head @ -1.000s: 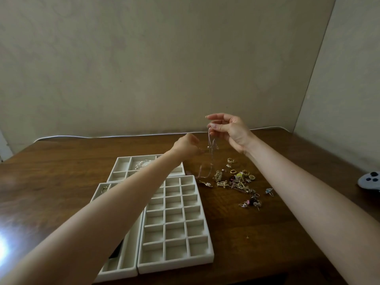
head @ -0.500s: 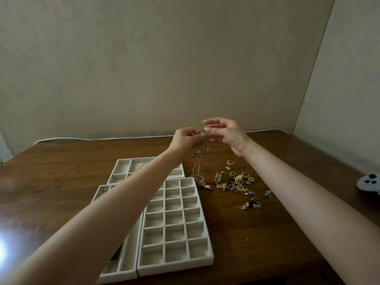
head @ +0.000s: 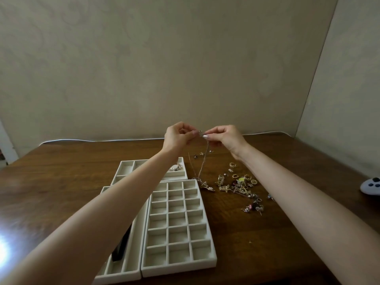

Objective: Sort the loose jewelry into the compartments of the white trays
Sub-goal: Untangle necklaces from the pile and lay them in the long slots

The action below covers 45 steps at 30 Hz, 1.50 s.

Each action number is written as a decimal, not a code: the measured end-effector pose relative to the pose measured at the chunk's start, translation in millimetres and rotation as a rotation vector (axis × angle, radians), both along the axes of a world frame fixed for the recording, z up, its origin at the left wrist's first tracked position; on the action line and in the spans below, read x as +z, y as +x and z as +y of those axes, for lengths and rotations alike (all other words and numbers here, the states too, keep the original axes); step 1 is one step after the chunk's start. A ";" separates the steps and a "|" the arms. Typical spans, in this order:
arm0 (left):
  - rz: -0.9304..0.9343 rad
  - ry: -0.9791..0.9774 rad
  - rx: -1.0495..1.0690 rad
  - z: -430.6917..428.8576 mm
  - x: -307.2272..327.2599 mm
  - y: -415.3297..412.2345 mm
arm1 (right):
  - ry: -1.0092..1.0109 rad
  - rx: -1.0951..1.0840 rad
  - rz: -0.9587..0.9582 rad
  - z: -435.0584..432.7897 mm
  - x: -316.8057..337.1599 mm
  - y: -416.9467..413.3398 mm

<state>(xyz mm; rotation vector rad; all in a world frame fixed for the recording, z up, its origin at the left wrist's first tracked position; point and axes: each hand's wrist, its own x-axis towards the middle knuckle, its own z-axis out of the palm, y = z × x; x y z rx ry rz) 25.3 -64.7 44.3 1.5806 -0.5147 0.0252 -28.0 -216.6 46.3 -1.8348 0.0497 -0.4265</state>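
Head: hands [head: 202, 136] pinch necklace [head: 203, 161], hanging vertically.

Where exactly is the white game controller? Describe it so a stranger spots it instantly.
Start at the wooden table and go to its far right edge, past the jewelry pile. The white game controller lies alone there, the only white thing with dark buttons.

White trays [head: 178, 264]; brown wood-grain table [head: 257, 254]; mostly gold jewelry [head: 238, 185].

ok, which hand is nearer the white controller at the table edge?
Right. The right hand is raised above the table's back, well off from the controller at the right edge; the left hand is further away, pinching the same chain.
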 end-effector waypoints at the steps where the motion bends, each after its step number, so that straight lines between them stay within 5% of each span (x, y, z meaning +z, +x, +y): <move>1: -0.012 0.014 0.006 1.4 0.5 0.2 | 0.008 -0.009 -0.011 -0.4 1.3 -0.5; 20: -0.049 0.279 -0.174 5.8 10.6 -5.6 | 0.116 0.105 -0.093 8.8 20.4 1.2; 28: -0.010 0.033 -0.175 6.2 31.4 -5.9 | 0.094 0.179 -0.022 9.8 21.7 -1.2; 34: -0.153 0.065 -0.084 4.0 37.2 -7.7 | 0.120 0.249 -0.046 16.4 27.8 -0.6; 45: -0.189 0.017 -0.097 11.0 45.6 -10.6 | 0.090 0.023 -0.221 18.1 50.6 1.0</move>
